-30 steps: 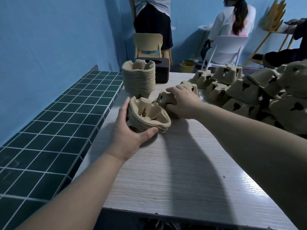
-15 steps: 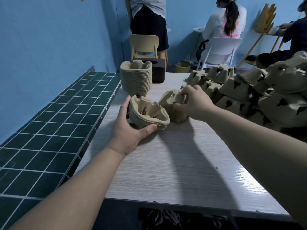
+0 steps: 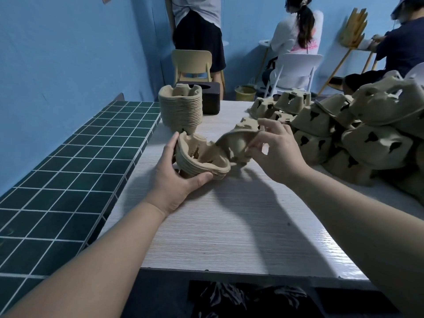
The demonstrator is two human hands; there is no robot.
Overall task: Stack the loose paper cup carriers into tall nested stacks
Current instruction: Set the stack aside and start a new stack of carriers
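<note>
Left hand (image 3: pixel 171 180) grips a short nested stack (image 3: pixel 202 160) on the tabletop (image 3: pixel 229 226). Right hand (image 3: pixel 278 152) pinches a loose carrier (image 3: pixel 236 143), tilted against that stack's rim. Tall stack (image 3: pixel 181 110) stands behind; loose pile (image 3: pixel 355 131) lies right.

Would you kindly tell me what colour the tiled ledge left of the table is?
Dark green tiles with white grout, clearest in the head view.

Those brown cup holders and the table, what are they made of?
The cup carriers, like the one in the right hand, look like moulded paper pulp: dull tan, rough, with soft edges and no shine. The table shows pale wood grain with a glossy sheen, probably a laminate rather than bare wood.
</note>
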